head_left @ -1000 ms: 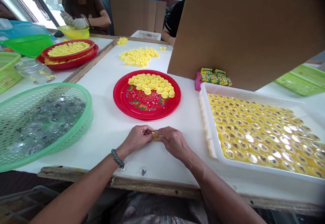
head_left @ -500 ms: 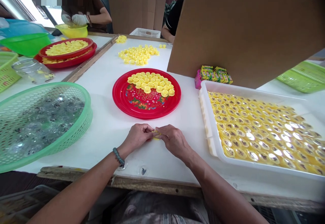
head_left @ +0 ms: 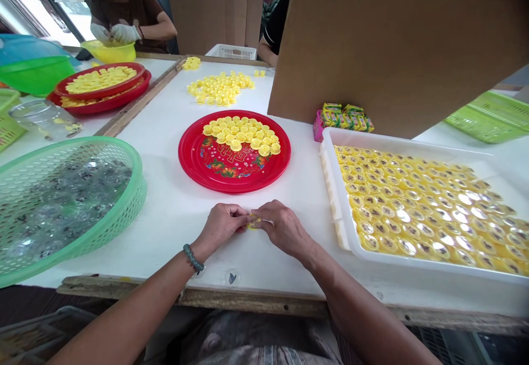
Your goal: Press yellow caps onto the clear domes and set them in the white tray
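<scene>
Between the fingertips of both hands is a small yellow cup (head_left: 253, 225), low over the white table and partly hidden by the fingers. My left hand (head_left: 222, 226), with a beaded bracelet at its wrist, pinches it from the left. From the right, my right hand (head_left: 284, 228) closes thumb and fingers on it. Just beyond them lies a red round tray (head_left: 190, 169) holding many yellow cups (head_left: 243, 132) along its far half. A clear round cover with a dark mark (head_left: 232, 277) rests near the table edge; another is partly hidden under my left wrist.
To the left stands a green mesh basket (head_left: 139, 188) of clear covers. A white tray (head_left: 328, 183) with rows of covered yellow cups is on the right. Loose yellow cups (head_left: 221, 88) lie farther back. A cardboard panel (head_left: 372, 51) rises behind; a gloved co-worker (head_left: 126, 33) sits opposite.
The view has shifted slightly, so most things appear a little farther left. Both hands keep their pinch on the yellow cup, with only a slight shift of the right fingers.
</scene>
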